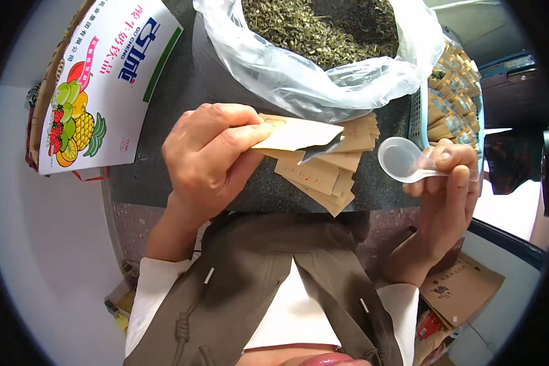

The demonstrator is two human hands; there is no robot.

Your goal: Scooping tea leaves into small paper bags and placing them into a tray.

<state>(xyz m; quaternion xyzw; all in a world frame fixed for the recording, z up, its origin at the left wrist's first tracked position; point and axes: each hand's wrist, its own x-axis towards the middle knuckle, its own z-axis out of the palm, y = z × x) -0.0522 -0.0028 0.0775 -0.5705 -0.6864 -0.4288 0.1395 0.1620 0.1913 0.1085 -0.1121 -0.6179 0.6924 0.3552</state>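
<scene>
My left hand [207, 155] pinches a small kraft paper packet [299, 133] by its left end, with the packet's mouth parted toward the right. Between the fingers of my right hand [448, 177] is the handle of a clear plastic scoop [400, 157]; no leaves show in its round bowl. The scoop is apart from the packet, to its right. Beneath the held packet, more flat kraft packets [326, 177] lie fanned out at the table's near edge. Just beyond them sits a clear plastic bag [250, 70], rolled open around crushed dried leaves [311, 43].
A printed white carton [119, 79] stands at the left of the dark table [143, 183]. At the right, a light blue basket [415, 116] holds many upright packets [451, 91]. Flattened brown cardboard [466, 287] is low at the right, below table height.
</scene>
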